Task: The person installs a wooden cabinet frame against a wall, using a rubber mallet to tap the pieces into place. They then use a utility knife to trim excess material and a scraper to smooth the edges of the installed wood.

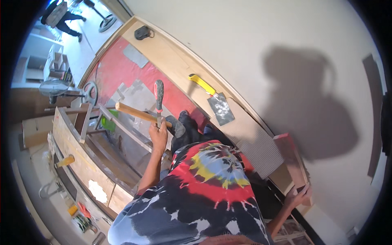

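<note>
While looking down in the head view, held two tools bunched in the left hand [158,132], with fingers closed narrowly around both: a mallet [139,114], its wooden handle pointing left and its dark head on the right, and a tool with a black-and-red handle [159,98], crossing it and pointing to the far side. With the right hand [297,197], well apart on the near right, gripped the near end of a reddish wooden piece [290,157] near the wall [228,32]; could not tell the exact wrap of the fingers. Saw a yellow-handled trowel [221,109] lying out of both hands, at the far end of a ribbed board [249,141]. Judged the step in hand as carrying tools on the left and steadying wood on the right; judged the next move to call for a secure left hold, without knocking the tools together, and for care beside the wall. Looked for brands, labels and writing on these things; could read none.
</note>
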A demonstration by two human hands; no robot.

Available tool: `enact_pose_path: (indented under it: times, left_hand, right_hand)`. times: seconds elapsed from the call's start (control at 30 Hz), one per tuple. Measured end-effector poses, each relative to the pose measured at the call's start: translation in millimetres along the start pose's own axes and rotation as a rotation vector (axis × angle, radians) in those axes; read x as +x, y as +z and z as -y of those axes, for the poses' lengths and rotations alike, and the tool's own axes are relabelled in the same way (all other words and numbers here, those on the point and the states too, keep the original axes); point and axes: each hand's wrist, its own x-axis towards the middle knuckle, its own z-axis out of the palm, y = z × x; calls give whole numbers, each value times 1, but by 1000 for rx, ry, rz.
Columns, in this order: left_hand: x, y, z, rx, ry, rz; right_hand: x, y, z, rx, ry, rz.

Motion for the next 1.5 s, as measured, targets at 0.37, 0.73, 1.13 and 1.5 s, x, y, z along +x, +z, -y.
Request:
enact_pose_path:
  times: [0.37, 0.73, 1.13, 1.5]
  left_hand:
    - [95, -60, 13, 50, -156, -50]
    - [257, -161, 56, -117, -175, -76]
    - [533, -261, 108, 256, -72, 17]
    - [799, -255, 156, 298, 37, 286]
  right_hand:
    - [136, 73, 411, 844, -374, 517]
    - [196, 124, 608, 264, -351, 364]
    - [273, 27, 998, 1355, -490, 1085]
    - [319, 35, 1177, 1153, -301, 1265]
